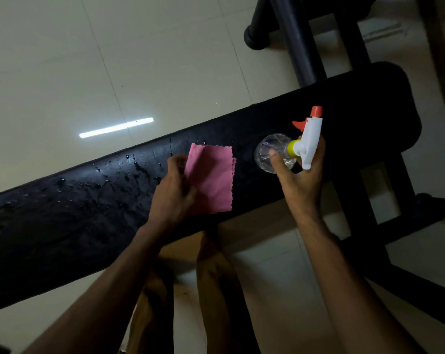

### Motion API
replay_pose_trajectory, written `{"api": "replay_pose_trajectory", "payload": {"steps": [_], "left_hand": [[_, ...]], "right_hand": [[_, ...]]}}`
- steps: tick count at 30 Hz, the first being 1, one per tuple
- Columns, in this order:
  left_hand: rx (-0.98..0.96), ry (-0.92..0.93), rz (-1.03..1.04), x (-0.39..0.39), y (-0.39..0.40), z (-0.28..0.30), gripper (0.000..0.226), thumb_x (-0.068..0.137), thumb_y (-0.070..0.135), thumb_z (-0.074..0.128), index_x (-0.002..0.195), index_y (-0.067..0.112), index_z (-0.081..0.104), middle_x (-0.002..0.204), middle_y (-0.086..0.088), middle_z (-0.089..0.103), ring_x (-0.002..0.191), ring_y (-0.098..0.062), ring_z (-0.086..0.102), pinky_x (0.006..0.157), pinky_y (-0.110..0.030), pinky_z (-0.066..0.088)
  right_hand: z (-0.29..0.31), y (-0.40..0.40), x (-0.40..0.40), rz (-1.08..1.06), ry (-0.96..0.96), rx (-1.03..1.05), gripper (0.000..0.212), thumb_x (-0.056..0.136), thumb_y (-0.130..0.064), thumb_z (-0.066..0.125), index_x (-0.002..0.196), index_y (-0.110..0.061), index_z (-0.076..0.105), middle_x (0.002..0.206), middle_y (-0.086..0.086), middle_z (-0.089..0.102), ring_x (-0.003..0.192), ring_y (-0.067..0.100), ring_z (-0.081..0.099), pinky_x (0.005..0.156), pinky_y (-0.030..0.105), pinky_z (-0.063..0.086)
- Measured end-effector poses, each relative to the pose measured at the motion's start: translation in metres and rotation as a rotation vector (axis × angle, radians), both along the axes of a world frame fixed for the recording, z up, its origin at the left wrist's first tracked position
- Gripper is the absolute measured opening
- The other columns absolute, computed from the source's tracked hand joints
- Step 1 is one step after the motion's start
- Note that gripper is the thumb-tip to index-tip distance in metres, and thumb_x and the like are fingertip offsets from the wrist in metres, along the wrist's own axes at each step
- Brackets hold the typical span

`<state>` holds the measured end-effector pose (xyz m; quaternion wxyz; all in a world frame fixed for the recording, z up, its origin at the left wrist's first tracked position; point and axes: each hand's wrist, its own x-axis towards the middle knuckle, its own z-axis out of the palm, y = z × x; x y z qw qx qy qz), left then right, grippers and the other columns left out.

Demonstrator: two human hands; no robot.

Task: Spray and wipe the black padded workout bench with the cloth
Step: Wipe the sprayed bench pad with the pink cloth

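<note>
The black padded bench [88, 213] runs diagonally across the view, from lower left to upper right. Its left half glistens with water droplets. A folded pink cloth [212, 177] lies flat on the pad near the middle. My left hand [174, 190] grips the cloth's left edge. To the right, my right hand [302, 172] holds a clear spray bottle [276, 155] with a white trigger head, orange nozzle and yellow collar. The bottle hangs tilted just over the dry right part of the pad.
Black metal frame tubes [293, 39] of the bench stand at the upper right and lower right. Pale floor tiles [63, 60] surround the bench, with a bright light reflection on them. My bare legs [216, 290] stand against the near edge.
</note>
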<state>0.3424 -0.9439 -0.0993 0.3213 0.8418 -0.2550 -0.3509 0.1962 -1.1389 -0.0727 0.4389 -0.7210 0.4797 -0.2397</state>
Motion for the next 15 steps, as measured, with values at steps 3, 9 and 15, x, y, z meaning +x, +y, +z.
{"api": "replay_pose_trajectory", "payload": {"steps": [3, 9, 15], "left_hand": [[-0.057, 0.062, 0.045, -0.003, 0.004, 0.008, 0.059, 0.08, 0.01, 0.056, 0.132, 0.017, 0.032, 0.129, 0.0, 0.06, 0.098, -0.022, 0.065, 0.081, -0.038, 0.054], [-0.109, 0.238, 0.191, -0.002, 0.028, 0.018, 0.06, 0.081, 0.014, 0.06, 0.132, 0.031, 0.033, 0.116, 0.021, 0.059, 0.099, -0.004, 0.066, 0.087, -0.046, 0.059], [-0.212, 0.316, 0.227, 0.018, 0.064, 0.041, 0.06, 0.091, 0.005, 0.063, 0.14, 0.023, 0.034, 0.121, 0.024, 0.051, 0.107, 0.01, 0.057, 0.083, -0.019, 0.057]], "right_hand": [[-0.008, 0.025, -0.016, -0.107, 0.04, 0.074, 0.072, 0.084, -0.027, 0.073, 0.146, -0.011, 0.039, 0.138, 0.004, 0.052, 0.122, 0.003, 0.054, 0.101, 0.02, 0.047], [-0.015, 0.111, -0.033, 0.169, 0.252, 0.068, 0.078, 0.078, -0.025, 0.07, 0.149, -0.02, 0.039, 0.145, 0.005, 0.046, 0.137, 0.019, 0.045, 0.111, 0.044, 0.042], [-0.032, 0.166, 0.023, 0.809, 0.42, -0.02, 0.121, 0.077, -0.04, 0.079, 0.158, -0.029, -0.011, 0.17, 0.006, -0.008, 0.156, 0.021, -0.011, 0.126, 0.053, 0.007]]}}
